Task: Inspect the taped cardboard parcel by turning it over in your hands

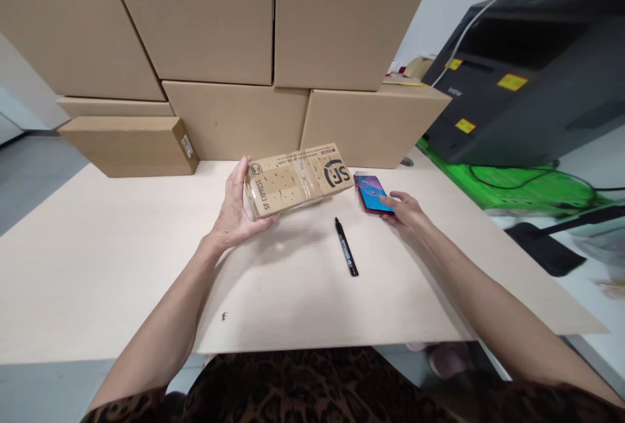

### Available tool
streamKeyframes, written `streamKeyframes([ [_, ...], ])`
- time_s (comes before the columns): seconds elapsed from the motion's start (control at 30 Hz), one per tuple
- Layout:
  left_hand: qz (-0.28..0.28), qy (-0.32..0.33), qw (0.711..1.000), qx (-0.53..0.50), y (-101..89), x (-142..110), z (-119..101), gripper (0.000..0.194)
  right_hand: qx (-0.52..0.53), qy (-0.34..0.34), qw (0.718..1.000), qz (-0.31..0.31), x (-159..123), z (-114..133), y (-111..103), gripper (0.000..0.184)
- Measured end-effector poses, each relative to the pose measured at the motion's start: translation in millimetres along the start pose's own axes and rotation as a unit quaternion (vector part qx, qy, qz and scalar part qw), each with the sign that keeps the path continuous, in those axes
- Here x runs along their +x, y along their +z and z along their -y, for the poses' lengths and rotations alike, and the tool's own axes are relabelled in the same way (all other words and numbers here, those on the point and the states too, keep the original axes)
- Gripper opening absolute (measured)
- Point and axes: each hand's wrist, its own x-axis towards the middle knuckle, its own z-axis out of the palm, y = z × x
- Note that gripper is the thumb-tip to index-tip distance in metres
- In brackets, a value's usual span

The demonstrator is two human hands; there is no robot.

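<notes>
My left hand [235, 211] grips the left end of a small taped cardboard parcel [297, 179] printed "SF EXPRESS", holding it just above the pale table [97, 267]. My right hand [405, 209] rests on the near edge of a smartphone [372, 192] with a lit blue and pink screen, fingers curled against it. A black marker pen [346, 247] lies on the table between my two hands, capped end toward me.
Several large plain cardboard boxes [234, 117] are stacked along the table's far edge. A black printer [527, 78] stands at the right on a green surface [517, 185], with black cables trailing. The table's near edge runs just above my lap.
</notes>
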Motion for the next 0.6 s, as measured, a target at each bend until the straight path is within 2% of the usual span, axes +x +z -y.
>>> streamKeyframes([
  [0.17, -0.007, 0.007, 1.0, -0.008, 1.5, 0, 3, 0.139, -0.08, 0.028, 0.996, 0.031, -7, 13, -10, 0.04],
  [0.37, -0.006, 0.019, 1.0, -0.007, 0.2, 0, 5, 0.14, -0.12, 0.061, 0.988, 0.076, -11, 27, -13, 0.04],
  [0.6, -0.008, 0.016, 1.0, -0.015, 1.0, 0, 5, 0.14, -0.136, 0.117, 0.978, 0.108, -11, 41, -17, 0.022],
])
